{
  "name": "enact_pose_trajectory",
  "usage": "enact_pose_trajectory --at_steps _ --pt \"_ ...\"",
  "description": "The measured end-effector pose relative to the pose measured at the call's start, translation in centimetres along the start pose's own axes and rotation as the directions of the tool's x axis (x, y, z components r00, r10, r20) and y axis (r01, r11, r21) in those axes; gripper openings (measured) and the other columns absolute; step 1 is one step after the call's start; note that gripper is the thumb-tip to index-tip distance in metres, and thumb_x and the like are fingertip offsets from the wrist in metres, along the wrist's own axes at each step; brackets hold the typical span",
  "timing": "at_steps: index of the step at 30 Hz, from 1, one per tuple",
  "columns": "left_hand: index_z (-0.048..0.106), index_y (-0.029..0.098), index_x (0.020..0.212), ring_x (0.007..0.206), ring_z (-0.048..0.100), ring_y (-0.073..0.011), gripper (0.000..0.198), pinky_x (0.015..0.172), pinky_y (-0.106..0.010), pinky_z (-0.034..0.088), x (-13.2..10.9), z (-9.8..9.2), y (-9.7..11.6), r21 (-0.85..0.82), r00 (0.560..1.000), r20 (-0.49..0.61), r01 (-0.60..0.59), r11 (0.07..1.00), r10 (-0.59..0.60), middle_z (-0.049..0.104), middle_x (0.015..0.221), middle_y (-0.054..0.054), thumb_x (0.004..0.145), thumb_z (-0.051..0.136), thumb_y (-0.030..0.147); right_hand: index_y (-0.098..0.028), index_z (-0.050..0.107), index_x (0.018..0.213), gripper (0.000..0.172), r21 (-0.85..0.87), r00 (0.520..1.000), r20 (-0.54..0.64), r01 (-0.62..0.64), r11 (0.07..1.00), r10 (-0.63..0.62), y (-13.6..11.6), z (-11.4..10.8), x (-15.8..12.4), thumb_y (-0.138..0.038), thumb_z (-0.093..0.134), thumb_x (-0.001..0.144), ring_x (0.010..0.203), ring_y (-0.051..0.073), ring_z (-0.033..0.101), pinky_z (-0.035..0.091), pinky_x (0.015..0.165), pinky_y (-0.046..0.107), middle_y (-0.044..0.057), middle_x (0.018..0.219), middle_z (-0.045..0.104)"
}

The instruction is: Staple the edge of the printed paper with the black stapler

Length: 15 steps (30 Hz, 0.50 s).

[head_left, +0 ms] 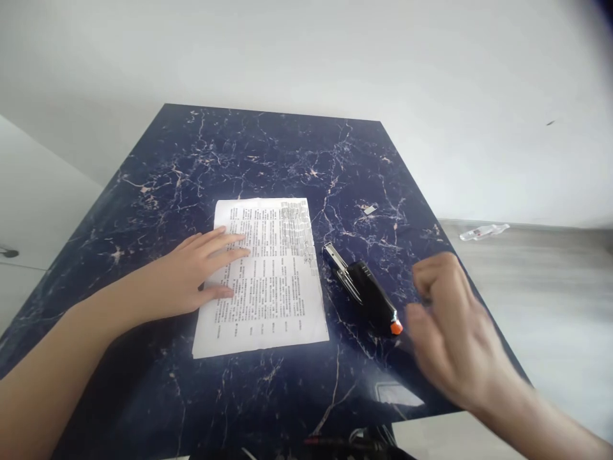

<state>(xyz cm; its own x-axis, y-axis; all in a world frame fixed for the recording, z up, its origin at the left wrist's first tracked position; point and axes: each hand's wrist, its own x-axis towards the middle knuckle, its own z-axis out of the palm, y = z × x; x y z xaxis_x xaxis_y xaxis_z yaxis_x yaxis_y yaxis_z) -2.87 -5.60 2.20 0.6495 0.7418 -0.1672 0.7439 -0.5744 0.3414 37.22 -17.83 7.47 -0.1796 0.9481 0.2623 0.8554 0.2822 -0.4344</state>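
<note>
My left hand lies with fingers spread on the left side of a stack of white printed paper sheets. To the right of the paper, a black stapler lies on the table, its metal parts fanned apart at the far end and an orange tip at the near end. My right hand hovers just right of the stapler, slightly blurred, with its fingers curled in. What it holds, if anything, is hidden. A small pale strip, like a row of staples, rests beyond the stapler.
The table has a dark blue marbled top with light veins. Beyond its right edge, a clear plastic wrapper lies on the floor by the white wall. Dark, unclear items show at the bottom edge.
</note>
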Motion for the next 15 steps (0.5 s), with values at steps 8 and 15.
enact_pose_trajectory --at_steps 8,15 --pt "0.05 0.043 0.157 0.158 0.031 -0.0434 0.07 0.127 -0.073 0.024 0.4 0.6 0.2 0.061 0.999 -0.03 -0.038 0.997 0.04 0.038 0.172 0.001 0.094 0.057 0.073 -0.026 0.06 0.094 0.03 0.11 0.897 0.435 -0.133 0.985 0.073 3.1 -1.0 9.3 -0.045 0.042 0.108 0.067 0.019 0.05 0.041 0.063 0.036 0.002 0.079 0.06" --pt "0.071 0.026 0.129 0.129 0.064 -0.0312 0.04 0.113 -0.054 0.051 3.5 -0.6 5.8 -0.069 0.972 -0.228 -0.067 0.995 0.049 0.07 0.138 -0.008 0.105 0.05 0.05 -0.026 0.079 0.117 0.03 0.134 0.898 0.439 -0.089 0.987 0.022 2.4 0.7 12.5 -0.038 0.061 0.097 0.078 0.02 0.062 0.05 0.074 0.04 0.007 0.104 0.072"
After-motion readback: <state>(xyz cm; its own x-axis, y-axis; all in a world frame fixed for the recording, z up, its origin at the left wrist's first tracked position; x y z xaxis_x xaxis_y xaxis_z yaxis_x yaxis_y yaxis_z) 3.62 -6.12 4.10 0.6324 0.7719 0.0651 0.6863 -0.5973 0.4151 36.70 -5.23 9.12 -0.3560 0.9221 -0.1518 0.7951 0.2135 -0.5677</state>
